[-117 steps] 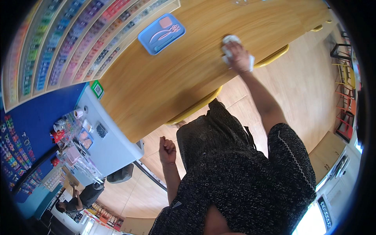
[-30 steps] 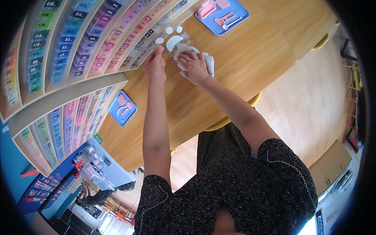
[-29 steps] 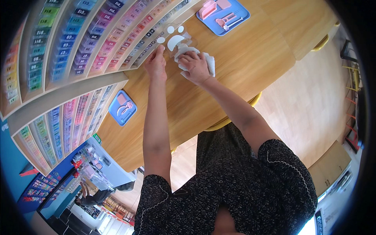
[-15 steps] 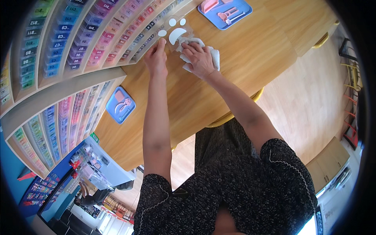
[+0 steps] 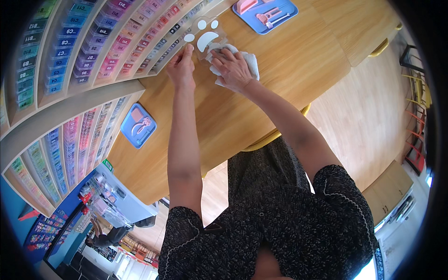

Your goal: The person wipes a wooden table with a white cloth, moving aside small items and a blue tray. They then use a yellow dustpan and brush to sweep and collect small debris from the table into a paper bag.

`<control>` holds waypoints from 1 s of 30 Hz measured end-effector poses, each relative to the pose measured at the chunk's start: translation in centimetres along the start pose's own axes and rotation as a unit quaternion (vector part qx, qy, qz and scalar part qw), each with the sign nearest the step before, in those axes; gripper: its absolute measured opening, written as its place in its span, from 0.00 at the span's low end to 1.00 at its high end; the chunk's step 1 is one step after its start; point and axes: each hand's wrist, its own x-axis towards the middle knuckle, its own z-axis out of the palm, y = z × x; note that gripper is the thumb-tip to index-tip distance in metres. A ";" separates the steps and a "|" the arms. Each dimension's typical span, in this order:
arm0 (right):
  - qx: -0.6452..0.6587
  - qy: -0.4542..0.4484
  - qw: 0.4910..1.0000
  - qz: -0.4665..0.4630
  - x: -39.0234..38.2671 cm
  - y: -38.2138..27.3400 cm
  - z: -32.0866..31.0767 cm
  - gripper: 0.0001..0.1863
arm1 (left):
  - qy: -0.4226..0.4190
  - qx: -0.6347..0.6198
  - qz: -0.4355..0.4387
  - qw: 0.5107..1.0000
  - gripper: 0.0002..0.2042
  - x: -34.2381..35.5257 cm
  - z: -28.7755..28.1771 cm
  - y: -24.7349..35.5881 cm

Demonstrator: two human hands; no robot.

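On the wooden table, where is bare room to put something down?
The wooden table is bare between the right hand with its white cloth and the upper blue tray, and between the left hand and the lower blue tray. Around the clear board it is crowded.

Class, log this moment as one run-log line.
left hand: steadies clear tray edge | right hand: presses white cloth beside tray | surface: wooden table

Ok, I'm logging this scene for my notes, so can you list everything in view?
wooden table: one, light brown, centre
clear board with white shapes: one, transparent, table's far edge
white cloth: one, under right hand
blue trays of tools: two, far and left
shelves of coloured boxes: many, multicoloured, left
yellow chair: one, under table
left hand: at board's edge
right hand: pressing cloth
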 end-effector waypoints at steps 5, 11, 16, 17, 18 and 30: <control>0.010 -0.046 0.998 -0.035 0.3 1.3 -0.3 0.28 | 0.015 0.011 -0.005 1.000 0.09 -0.1 0.4 0.3; 0.031 0.026 0.999 -0.030 -2.3 1.4 -0.3 0.33 | 0.001 0.007 0.013 1.000 0.09 0.1 0.3 0.3; 0.056 0.031 0.998 -0.018 -3.9 1.8 -1.2 0.34 | 0.001 0.000 0.010 1.000 0.09 0.4 0.2 -0.1; 0.053 0.052 0.997 -0.023 -3.4 1.9 -1.2 0.33 | 0.000 0.004 0.011 1.000 0.08 0.5 0.2 -0.1; 0.054 0.057 0.997 -0.026 -2.6 1.9 -1.1 0.33 | 0.005 0.008 0.009 1.000 0.08 0.5 0.1 -0.1; 0.058 -0.087 0.994 -0.006 1.9 -0.6 0.2 0.28 | 0.009 0.027 0.007 1.000 0.08 1.1 0.7 -0.2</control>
